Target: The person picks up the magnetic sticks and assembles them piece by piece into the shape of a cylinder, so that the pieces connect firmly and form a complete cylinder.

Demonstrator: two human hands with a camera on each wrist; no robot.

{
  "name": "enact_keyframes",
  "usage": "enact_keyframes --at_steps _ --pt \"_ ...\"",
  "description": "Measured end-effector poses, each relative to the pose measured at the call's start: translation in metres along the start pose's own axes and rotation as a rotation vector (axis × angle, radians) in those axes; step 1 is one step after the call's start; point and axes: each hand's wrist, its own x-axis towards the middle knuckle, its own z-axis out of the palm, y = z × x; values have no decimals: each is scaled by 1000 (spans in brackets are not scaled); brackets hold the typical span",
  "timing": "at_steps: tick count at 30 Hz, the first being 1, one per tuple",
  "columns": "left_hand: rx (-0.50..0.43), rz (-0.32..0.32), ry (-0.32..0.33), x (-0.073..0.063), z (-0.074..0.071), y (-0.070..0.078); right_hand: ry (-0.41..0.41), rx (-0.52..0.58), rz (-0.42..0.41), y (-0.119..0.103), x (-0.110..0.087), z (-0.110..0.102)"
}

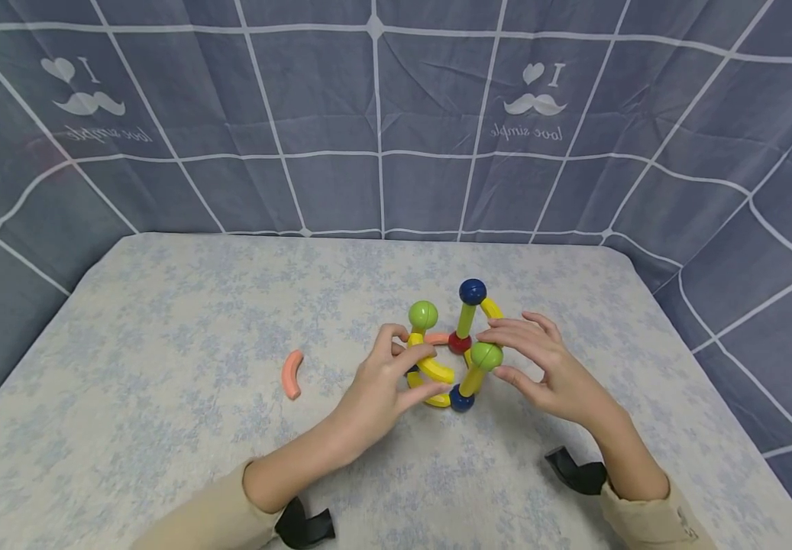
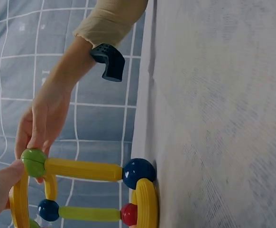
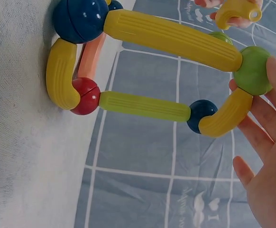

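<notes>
My left hand (image 1: 371, 389) pinches a curved yellow stick (image 1: 437, 371) between thumb and fingers, its free end pointing toward the right hand. A frame of coloured balls and sticks stands on the table between the hands. Thumb and fingertips of my right hand (image 1: 564, 378) hold its near green ball (image 1: 486, 356), which tops an upright yellow stick (image 3: 171, 40) rising from a blue ball (image 1: 462, 399). Another curved yellow stick (image 3: 228, 114) joins that green ball to the upper blue ball (image 1: 473, 291). Below this blue ball, a green stick (image 3: 145, 106) runs to the red ball (image 3: 86, 96).
A loose curved salmon-coloured stick (image 1: 291, 374) lies on the patterned tabletop (image 1: 196, 321), left of the frame. A second green ball (image 1: 423, 315) tops the frame's left corner. Black wrist bands (image 1: 577, 471) sit at both sleeves. A grey gridded cloth (image 1: 327, 114) hangs behind.
</notes>
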Motion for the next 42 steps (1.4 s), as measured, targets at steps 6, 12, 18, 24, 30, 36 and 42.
enact_keyframes --at_steps 6,12,18,24,30,36,42 --pt "22 -22 30 4 4 7 2 -3 -7 1 1 0" --pt "129 -27 72 7 9 10 1 -1 -8 1 1 0" --pt "249 7 122 9 14 10 3 2 -8 1 0 0" --pt "327 30 173 9 17 10 -1 -2 -4 1 0 1" --pt "349 27 201 11 19 9 -6 0 -1 0 -1 1" --pt "376 28 217 14 20 9 -14 -4 15 0 -1 0" --pt "416 55 228 14 18 6 -6 -3 11 -1 -2 0"
